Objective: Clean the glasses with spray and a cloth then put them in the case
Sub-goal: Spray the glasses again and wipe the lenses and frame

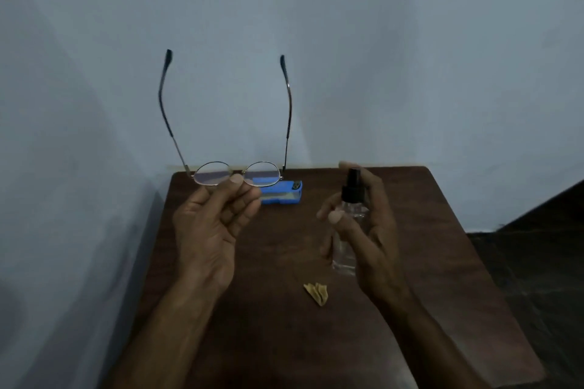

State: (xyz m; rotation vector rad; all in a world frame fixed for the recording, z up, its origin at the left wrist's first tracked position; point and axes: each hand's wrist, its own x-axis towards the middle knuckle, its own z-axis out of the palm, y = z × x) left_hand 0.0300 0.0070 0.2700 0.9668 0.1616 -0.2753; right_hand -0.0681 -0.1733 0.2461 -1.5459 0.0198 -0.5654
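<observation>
Holding both things above the brown worktop (442,262), my left grip (211,224) pinches the round wire-rimmed glasses (265,172) at the bridge, temples pointing up. My right grip (363,230) wraps the clear spray bottle (353,189), forefinger above its black nozzle. The blue case (284,191) lies near the far edge, the yellow cloth (317,292) nearer me. Risks, in my judgement: the thin pinch lets the frame twist or drop, the thumb smears a lens, or the mist misses.

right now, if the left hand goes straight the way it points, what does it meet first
Likely the blue case just beyond the left hand; if held high, it may pass over to the wall.
</observation>
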